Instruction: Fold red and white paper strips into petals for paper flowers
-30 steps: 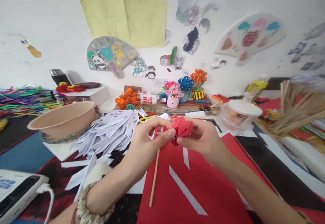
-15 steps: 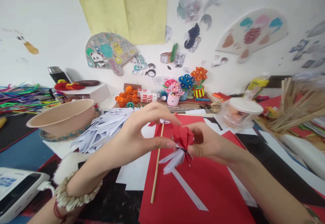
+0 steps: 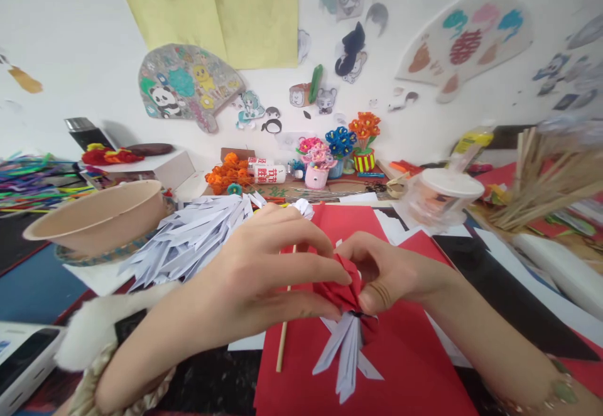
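Observation:
A crumpled red paper flower (image 3: 348,287) is between my hands over the red paper sheets (image 3: 409,378). White folded paper strips (image 3: 346,359) fan downward from a dark tie at its base. My right hand (image 3: 393,274) pinches the flower from the right, thumb on its lower side near the tie. On the left, my left hand (image 3: 264,271) curves around it, with thumb and fingertips on the red paper. A thin wooden stick (image 3: 282,344) lies on the red sheets, partly hidden by my left hand. One loose white strip (image 3: 370,367) lies under the bundle.
Folded white strips (image 3: 191,240) are heaped at left, beside a beige bowl (image 3: 98,215). Small flower pots (image 3: 316,176) stand against the wall. A white-lidded tub (image 3: 447,190) and a bunch of wooden sticks (image 3: 527,183) are at right. A white device (image 3: 26,359) sits front left.
The paper flower has turned so its white strips point down instead of left. My left hand has moved lower and to the right, closer over the red part. The camera view has shifted slightly.

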{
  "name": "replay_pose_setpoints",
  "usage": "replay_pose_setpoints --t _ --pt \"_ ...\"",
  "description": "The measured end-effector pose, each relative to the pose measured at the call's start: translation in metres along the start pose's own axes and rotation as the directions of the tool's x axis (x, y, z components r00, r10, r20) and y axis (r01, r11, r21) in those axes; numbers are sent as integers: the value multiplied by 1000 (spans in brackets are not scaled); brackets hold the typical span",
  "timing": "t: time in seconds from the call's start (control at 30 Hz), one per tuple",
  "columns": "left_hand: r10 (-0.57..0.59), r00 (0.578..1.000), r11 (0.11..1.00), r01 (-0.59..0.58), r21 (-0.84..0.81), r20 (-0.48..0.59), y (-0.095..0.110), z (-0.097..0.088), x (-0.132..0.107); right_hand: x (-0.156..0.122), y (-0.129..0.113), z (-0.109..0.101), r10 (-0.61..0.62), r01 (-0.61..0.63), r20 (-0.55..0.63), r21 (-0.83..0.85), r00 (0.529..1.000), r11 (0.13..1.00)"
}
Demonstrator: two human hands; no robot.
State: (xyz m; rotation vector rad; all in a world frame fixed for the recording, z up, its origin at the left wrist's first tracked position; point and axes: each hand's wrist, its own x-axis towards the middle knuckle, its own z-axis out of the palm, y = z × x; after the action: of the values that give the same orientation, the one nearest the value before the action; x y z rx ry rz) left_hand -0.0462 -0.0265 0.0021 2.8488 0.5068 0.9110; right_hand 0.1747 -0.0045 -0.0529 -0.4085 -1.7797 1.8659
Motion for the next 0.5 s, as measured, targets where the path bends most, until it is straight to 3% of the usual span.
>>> replay_pose_setpoints --t 0.17,0.5 --pt "28 1000 995 -29 100 12 9 -3 0 0 -3 2 42 -45 41 62 998 997" --pt "12 999 999 -14 51 49 13 1 -4 0 -2 3 37 -41 35 113 999 993"
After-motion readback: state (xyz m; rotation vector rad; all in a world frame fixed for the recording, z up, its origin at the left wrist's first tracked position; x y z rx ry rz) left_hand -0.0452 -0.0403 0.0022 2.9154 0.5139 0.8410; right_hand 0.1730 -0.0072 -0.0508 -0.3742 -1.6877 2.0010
